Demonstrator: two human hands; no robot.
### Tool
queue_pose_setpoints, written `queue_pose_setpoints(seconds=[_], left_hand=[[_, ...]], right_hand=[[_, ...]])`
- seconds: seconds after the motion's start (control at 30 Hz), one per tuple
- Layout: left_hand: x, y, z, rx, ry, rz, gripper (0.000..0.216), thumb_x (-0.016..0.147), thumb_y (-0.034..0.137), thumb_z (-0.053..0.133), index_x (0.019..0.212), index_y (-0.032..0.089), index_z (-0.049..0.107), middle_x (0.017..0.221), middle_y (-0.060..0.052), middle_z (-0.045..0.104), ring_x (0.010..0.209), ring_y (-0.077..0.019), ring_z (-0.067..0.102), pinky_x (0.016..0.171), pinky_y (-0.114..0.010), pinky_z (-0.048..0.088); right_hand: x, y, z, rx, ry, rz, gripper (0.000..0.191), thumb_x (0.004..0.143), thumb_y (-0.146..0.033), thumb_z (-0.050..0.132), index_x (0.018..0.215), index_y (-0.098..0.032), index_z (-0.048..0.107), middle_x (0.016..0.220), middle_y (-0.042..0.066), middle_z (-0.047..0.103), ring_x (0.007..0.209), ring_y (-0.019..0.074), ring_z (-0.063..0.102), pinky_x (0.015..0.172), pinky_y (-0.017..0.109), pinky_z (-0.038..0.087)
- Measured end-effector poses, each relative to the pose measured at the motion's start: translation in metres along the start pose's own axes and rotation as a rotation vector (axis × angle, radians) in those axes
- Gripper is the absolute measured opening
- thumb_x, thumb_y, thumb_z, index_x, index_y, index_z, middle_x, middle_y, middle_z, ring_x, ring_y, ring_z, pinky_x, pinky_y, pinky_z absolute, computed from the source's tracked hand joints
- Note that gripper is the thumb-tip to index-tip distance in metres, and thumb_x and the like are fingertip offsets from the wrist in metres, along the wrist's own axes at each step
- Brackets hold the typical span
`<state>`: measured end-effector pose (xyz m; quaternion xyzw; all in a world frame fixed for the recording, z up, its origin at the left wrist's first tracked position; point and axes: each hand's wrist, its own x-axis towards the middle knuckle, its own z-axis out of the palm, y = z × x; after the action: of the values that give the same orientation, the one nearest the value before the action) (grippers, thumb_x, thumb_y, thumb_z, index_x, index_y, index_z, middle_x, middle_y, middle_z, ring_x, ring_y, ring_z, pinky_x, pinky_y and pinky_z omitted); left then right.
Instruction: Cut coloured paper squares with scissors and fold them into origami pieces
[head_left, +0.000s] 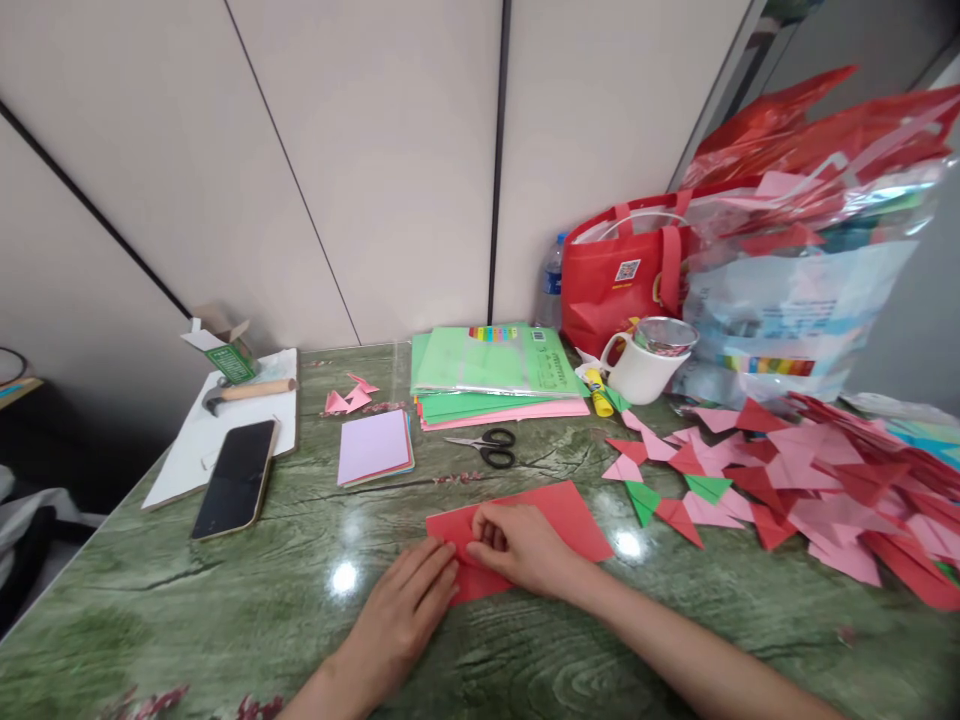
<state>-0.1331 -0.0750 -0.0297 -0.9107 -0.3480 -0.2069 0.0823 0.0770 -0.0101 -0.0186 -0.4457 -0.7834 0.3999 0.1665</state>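
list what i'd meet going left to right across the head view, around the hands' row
Phone → left hand → red sheet, with the right hand over it → heap of folded paper pieces.

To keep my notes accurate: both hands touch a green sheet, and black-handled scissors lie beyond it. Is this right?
The colour is wrong: the head view shows the left hand and right hand touching a red sheet; the scissors do lie beyond it.
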Motion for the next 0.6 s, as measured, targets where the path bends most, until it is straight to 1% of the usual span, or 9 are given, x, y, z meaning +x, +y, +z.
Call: queue_pose_setpoints(seconds=[0.1, 0.17, 0.27, 0.37, 0.43, 0.5, 0.6], left_hand=[[-0.001, 0.000, 0.002, -0.003, -0.089, 0.019, 0.035, 0.092, 0.011, 0.036, 0.125, 0.014, 0.049, 0.124, -0.012, 0.058, 0.122, -0.0236, 0.047, 0.094, -0.039, 0.048], [0.002, -0.002, 0.004, -0.007, -0.106, 0.037, 0.037, 0.091, 0.009, 0.036, 0.127, 0.011, 0.047, 0.128, -0.013, 0.055, 0.127, -0.0247, 0.041, 0.097, -0.042, 0.046], [0.009, -0.005, 0.006, 0.001, -0.114, 0.075, 0.038, 0.090, 0.007, 0.036, 0.126, 0.009, 0.047, 0.129, -0.014, 0.053, 0.128, -0.0256, 0.039, 0.099, -0.045, 0.042], [0.014, -0.008, 0.008, 0.002, -0.123, 0.112, 0.040, 0.087, 0.005, 0.038, 0.126, 0.007, 0.047, 0.131, -0.015, 0.052, 0.129, -0.0270, 0.037, 0.100, -0.048, 0.041], [0.016, -0.010, 0.009, 0.012, -0.125, 0.131, 0.040, 0.086, 0.004, 0.039, 0.126, 0.004, 0.047, 0.131, -0.016, 0.051, 0.129, -0.0284, 0.037, 0.099, -0.049, 0.042], [0.016, -0.010, 0.010, 0.033, -0.137, 0.136, 0.040, 0.086, 0.004, 0.038, 0.125, 0.004, 0.048, 0.131, -0.016, 0.051, 0.128, -0.0287, 0.038, 0.098, -0.050, 0.042], [0.016, -0.008, 0.010, 0.060, -0.145, 0.135, 0.041, 0.086, 0.002, 0.036, 0.124, 0.004, 0.049, 0.132, -0.015, 0.051, 0.127, -0.0281, 0.040, 0.098, -0.049, 0.043]], right_hand=[[0.001, 0.004, 0.001, 0.049, 0.035, -0.011, 0.006, 0.078, -0.019, 0.055, 0.080, -0.018, 0.049, 0.067, -0.001, 0.060, 0.060, 0.0122, 0.055, 0.054, 0.020, 0.037], [0.001, 0.006, 0.001, 0.082, 0.061, -0.023, 0.014, 0.077, -0.015, 0.054, 0.087, -0.019, 0.045, 0.068, -0.002, 0.057, 0.058, 0.0116, 0.053, 0.054, 0.020, 0.038], [-0.001, 0.008, 0.002, 0.120, 0.085, -0.068, 0.023, 0.078, -0.011, 0.050, 0.096, -0.019, 0.041, 0.072, -0.003, 0.055, 0.058, 0.0110, 0.052, 0.054, 0.020, 0.038], [-0.003, 0.011, 0.004, 0.101, 0.100, -0.116, 0.020, 0.080, -0.009, 0.047, 0.098, -0.019, 0.044, 0.071, -0.003, 0.055, 0.058, 0.0109, 0.051, 0.054, 0.020, 0.038], [-0.004, 0.013, 0.004, 0.070, 0.110, -0.142, 0.014, 0.082, -0.010, 0.046, 0.093, -0.018, 0.050, 0.069, -0.003, 0.054, 0.059, 0.0114, 0.051, 0.055, 0.020, 0.038], [-0.004, 0.014, 0.003, 0.051, 0.112, -0.166, 0.010, 0.084, -0.012, 0.047, 0.087, -0.018, 0.054, 0.071, -0.001, 0.055, 0.062, 0.0115, 0.051, 0.056, 0.021, 0.039], [-0.005, 0.014, -0.001, 0.007, 0.081, -0.216, 0.009, 0.087, -0.016, 0.049, 0.087, -0.016, 0.058, 0.078, 0.002, 0.056, 0.064, 0.0112, 0.053, 0.059, 0.021, 0.042]])
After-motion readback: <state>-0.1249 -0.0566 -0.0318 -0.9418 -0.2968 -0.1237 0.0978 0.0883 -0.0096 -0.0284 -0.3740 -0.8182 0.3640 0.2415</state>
